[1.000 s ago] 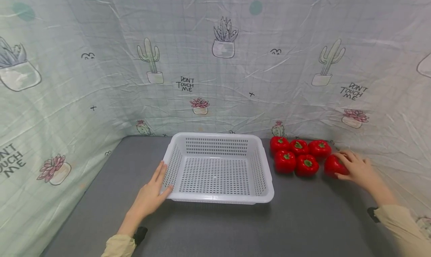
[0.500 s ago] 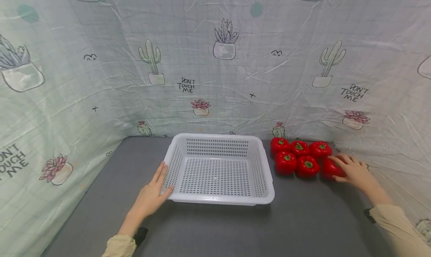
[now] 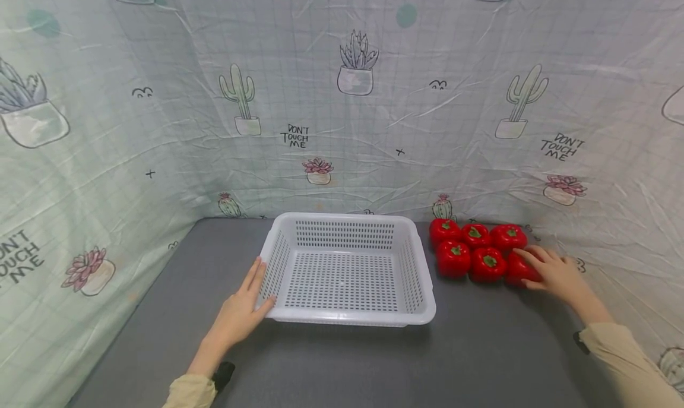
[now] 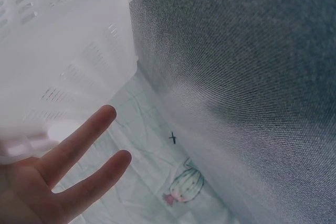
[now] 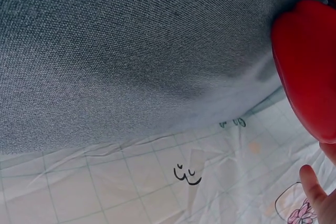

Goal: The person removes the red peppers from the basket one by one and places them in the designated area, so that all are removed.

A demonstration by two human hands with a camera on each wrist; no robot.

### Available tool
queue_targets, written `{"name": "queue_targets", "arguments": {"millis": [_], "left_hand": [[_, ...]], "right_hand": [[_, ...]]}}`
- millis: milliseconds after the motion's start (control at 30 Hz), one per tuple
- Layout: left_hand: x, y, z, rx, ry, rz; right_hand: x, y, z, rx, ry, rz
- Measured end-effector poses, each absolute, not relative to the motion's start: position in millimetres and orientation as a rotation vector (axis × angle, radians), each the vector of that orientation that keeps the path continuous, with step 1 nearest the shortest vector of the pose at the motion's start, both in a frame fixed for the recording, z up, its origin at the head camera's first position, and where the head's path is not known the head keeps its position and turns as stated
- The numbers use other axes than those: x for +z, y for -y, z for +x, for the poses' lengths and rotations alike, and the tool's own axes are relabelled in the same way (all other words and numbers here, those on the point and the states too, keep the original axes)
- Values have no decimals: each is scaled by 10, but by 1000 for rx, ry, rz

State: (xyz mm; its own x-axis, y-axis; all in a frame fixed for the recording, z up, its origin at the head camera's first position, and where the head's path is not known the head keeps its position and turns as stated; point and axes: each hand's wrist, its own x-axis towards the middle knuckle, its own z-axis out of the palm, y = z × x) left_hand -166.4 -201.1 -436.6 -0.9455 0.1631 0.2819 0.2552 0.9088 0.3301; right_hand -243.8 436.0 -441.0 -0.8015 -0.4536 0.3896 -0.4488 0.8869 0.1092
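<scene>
My right hand (image 3: pixel 556 275) holds a red bell pepper (image 3: pixel 518 270), thumb at its near side and fingers over its top and far side. This pepper sits against the right end of the front row, beside another bell pepper (image 3: pixel 488 265). In the right wrist view, the held pepper's red side (image 5: pixel 310 72) shows at the right edge, above part of the hand. My left hand (image 3: pixel 235 313) rests on the left rim of a white perforated plastic basket (image 3: pixel 350 318), fingers straight and thumb near the front corner. Two extended fingers (image 4: pixel 86 142) show outside the basket wall in the left wrist view.
More red bell peppers stand close together right of the basket, among them one at the back left (image 3: pixel 443 230) and one at the back right (image 3: pixel 507 237). Grey cloth covers the table (image 3: pixel 342 366). A cactus-print curtain (image 3: pixel 352 135) encloses the back and sides.
My right hand has slid the bell pepper left, from a small gap away to right against the front row. The left hand and the basket stay in place.
</scene>
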Motion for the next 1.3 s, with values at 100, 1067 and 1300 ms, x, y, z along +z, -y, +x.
{"name": "queue_targets", "arguments": {"millis": [100, 1067, 1300], "left_hand": [[-4377, 2010, -1656, -531, 2827, -309], [-4394, 2037, -1687, -680, 2820, -351], [-4367, 2052, -1674, -703, 2835, -346]], "right_hand": [[-4427, -4361, -2443, -14, 2649, 664], [-4475, -4335, -2407, 62, 2635, 631], [-4406, -4248, -2337, 86, 2601, 581]]}}
